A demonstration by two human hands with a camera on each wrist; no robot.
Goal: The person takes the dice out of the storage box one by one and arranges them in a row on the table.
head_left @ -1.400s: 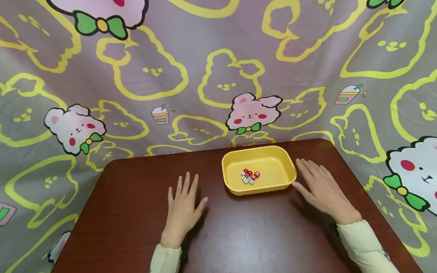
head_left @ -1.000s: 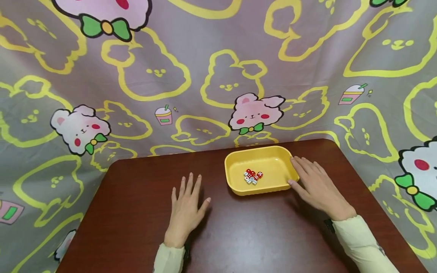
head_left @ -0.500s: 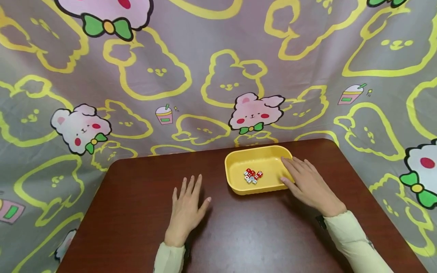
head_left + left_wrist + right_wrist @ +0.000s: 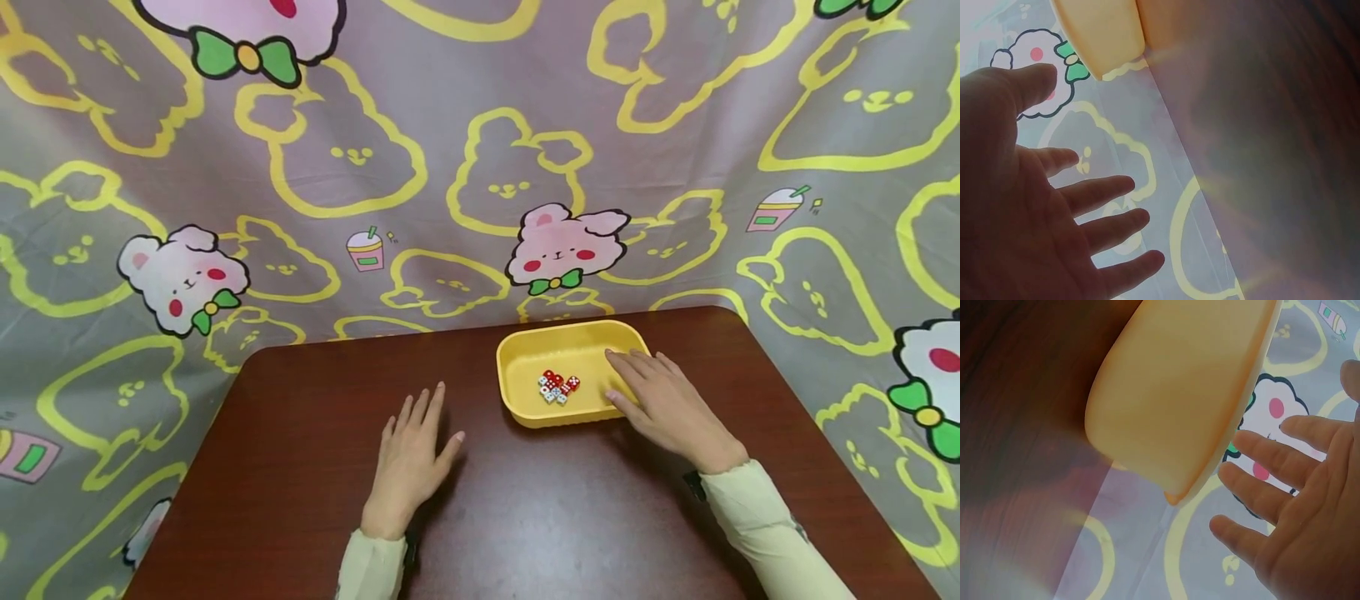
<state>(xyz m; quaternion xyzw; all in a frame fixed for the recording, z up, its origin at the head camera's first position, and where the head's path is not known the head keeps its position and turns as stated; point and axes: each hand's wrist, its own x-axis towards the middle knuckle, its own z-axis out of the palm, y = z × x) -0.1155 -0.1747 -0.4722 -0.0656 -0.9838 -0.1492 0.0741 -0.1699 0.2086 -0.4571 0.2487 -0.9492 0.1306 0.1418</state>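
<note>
A yellow plastic tray [image 4: 517, 408] sits toward the back of the table, right of the middle. Several small red and white dice [image 4: 557, 387] lie bunched in its left half. My right hand [image 4: 671, 408] is over the tray's right end, palm down, its fingertips past the rim. In the right wrist view the fingers of that hand [image 4: 1300, 487] are spread beside the tray's wall [image 4: 1172, 381], holding nothing. My left hand [image 4: 408, 467] hovers low at the table's left middle, fingers extended and nothing in them. The left wrist view shows its spread fingers [image 4: 1104, 187] with the tray [image 4: 1107, 37] beyond.
The dark brown table [image 4: 315, 442] has rounded far corners. A grey cloth backdrop [image 4: 420, 100] with yellow outlines and cartoon animal heads stands close behind and along both sides of it. Pale sleeves [image 4: 757, 508] cover both forearms.
My right hand has moved left, from beside the tray's right end to over it. The left hand has barely moved, and the dice stay bunched. The head view has shifted slightly.
</note>
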